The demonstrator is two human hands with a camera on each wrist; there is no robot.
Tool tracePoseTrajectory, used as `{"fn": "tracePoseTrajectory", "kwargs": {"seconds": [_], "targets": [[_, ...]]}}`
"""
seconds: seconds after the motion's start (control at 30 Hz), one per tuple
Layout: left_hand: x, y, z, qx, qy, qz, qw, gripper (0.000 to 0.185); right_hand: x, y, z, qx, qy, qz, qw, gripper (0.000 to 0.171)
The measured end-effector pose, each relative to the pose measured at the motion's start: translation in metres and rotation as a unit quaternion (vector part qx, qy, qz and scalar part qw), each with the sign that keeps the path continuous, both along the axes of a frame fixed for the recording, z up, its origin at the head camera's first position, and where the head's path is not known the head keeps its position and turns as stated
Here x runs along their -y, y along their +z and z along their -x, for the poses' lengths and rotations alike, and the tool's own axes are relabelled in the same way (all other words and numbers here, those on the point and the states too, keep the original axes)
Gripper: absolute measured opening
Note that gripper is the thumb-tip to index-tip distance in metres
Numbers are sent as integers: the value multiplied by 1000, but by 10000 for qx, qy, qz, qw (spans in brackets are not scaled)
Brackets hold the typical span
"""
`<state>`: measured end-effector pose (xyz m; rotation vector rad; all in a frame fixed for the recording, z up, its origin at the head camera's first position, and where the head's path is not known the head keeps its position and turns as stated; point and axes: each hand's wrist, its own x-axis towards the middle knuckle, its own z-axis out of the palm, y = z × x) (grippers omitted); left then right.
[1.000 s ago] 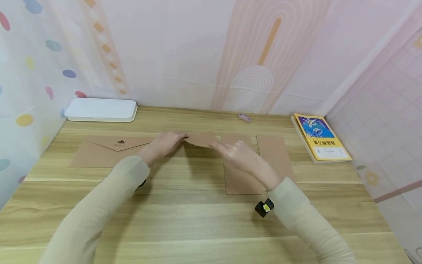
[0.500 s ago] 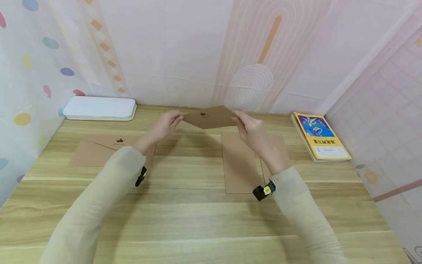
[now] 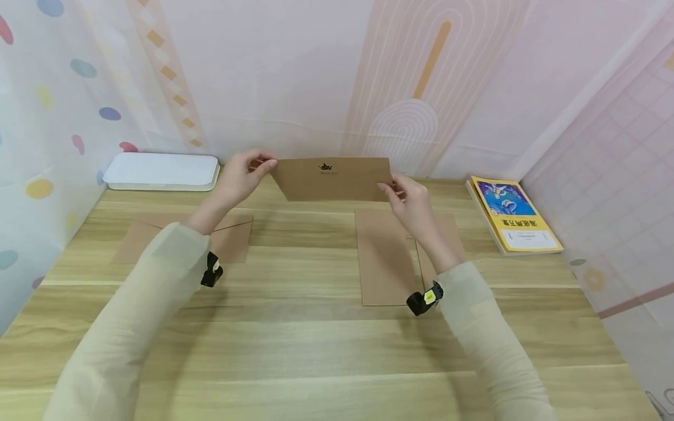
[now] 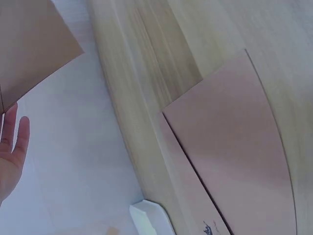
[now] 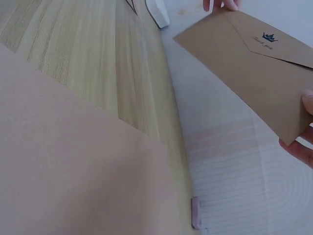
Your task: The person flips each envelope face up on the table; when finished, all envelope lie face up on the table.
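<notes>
Both hands hold up a brown kraft envelope (image 3: pixel 337 182) above the back of the table. A black crown and small lettering are printed on its flap. My left hand (image 3: pixel 239 177) pinches its left end; in the left wrist view the fingers (image 4: pixel 22 139) of that hand show below the paper. The right end is pinched by my right hand (image 3: pixel 413 204), with thumb and fingers (image 5: pixel 299 152) on either face. Flat on the table, another crown-printed envelope (image 4: pixel 234 132) lies under my left forearm. Plain brown paper pieces (image 3: pixel 383 257) lie partly under my right wrist.
A white oblong case (image 3: pixel 162 171) stands at the back left, against the wall. At the back right lies a yellow book (image 3: pixel 518 216) with a blue picture. A small pinkish block (image 5: pixel 196 213) sits by the table's back edge.
The envelope has come up off the table and tilted from nearly flat to facing me, its crown print now showing. Both hands rose with it; the left moved left, the right moved right.
</notes>
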<state>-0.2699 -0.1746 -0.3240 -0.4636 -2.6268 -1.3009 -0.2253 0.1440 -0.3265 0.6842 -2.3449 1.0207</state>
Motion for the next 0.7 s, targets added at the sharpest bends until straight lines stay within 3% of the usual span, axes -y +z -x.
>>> {"fn": "tracePoseTrajectory", "kwargs": {"seconds": [0.23,0.5,0.7], "targets": [[1,4,0,360,119,-244,9990,27,-1,-3,3,1295,-441,403,9898,20],[1,4,0,833,-43,-190,9963,23,-1,-7,7,3026,-686,824,9471,34],[5,3,-2,1209,-139,-16,9926,24,1,-14,7,3538,-556,820,9300,34]]}}
